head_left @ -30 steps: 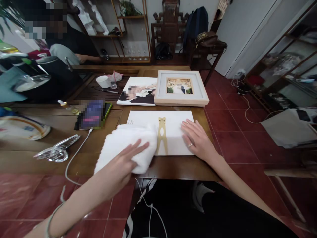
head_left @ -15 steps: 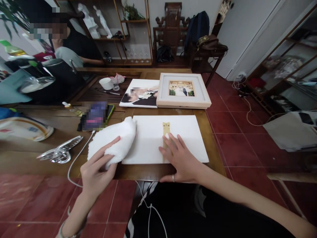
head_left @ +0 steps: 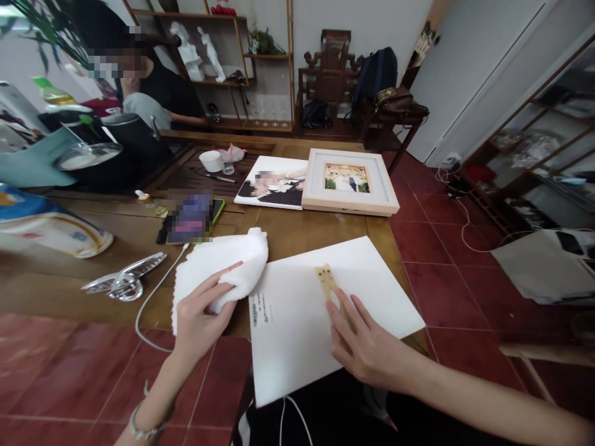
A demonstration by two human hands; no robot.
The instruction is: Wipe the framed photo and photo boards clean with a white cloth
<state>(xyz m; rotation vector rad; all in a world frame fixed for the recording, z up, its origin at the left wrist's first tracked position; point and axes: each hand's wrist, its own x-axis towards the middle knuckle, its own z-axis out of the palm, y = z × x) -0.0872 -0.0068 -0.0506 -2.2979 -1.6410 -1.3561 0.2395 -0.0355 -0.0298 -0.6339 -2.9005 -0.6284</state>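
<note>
My left hand (head_left: pixel 204 313) is closed on a bunched white towel (head_left: pixel 242 263) that lies on the table. To its right is a white rectangular board (head_left: pixel 297 325), turned at an angle, its near corner reaching past the table's front edge above my lap. Printed text and a barcode run down the board's left side. A beige strip with a cat-face end (head_left: pixel 325 275) lies across the middle of the board. Around the strip's lower part, the fingers of my right hand (head_left: pixel 365 344) are closed, hiding the rest of it.
Behind the board lie a framed photo (head_left: pixel 385 179) and a photo print (head_left: pixel 279 192). A phone (head_left: pixel 190 217), a silver metal tool (head_left: pixel 127 279) and a white cable (head_left: pixel 144 310) are at the left. A person (head_left: pixel 171 90) sits across the table.
The board has turned and slid toward me, off the table's front edge. My right hand's fingers have drawn in around the strip. The towel stays in my left hand.
</note>
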